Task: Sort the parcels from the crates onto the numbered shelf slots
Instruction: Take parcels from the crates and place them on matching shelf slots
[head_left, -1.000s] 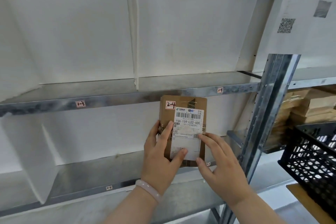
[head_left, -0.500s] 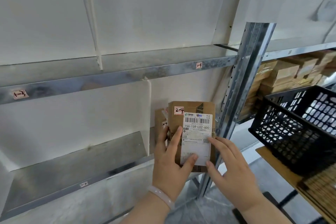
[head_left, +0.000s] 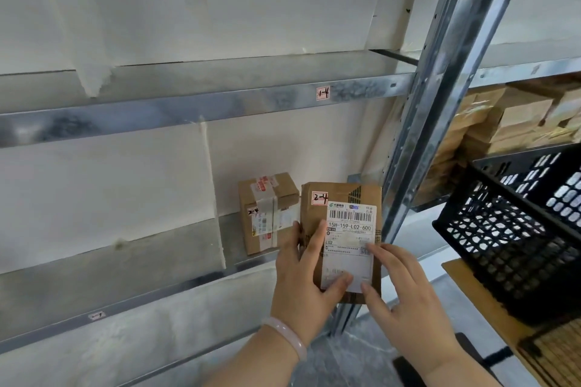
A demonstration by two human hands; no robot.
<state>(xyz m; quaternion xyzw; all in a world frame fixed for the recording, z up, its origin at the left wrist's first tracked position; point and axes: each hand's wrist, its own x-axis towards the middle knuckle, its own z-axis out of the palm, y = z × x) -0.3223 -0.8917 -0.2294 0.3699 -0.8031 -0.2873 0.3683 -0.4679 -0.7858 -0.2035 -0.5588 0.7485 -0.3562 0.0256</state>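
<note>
Holding a flat brown parcel (head_left: 341, 198) upright just in front of the lower shelf (head_left: 141, 264), near a smaller taped box (head_left: 267, 214) standing on it. The left hand (head_left: 301, 286) grips the parcel's left edge, thumb across the white label. The right hand (head_left: 405, 302) lays straight fingertips on the label, clasping nothing. A handwritten tag reads 2-4. The parcel looks light and stiff, and its side edges seem the best hold. A black crate (head_left: 518, 229) sits at right.

The left hand (head_left: 301, 276) rises from a bare forearm and grips the flat brown cardboard parcel (head_left: 341, 190) by its left edge, fingers (head_left: 318, 240) upright, thumb laid across the lower front. The right hand (head_left: 408, 295) is spread, its index fingertip and thumb tip touching the parcel's front.
</note>
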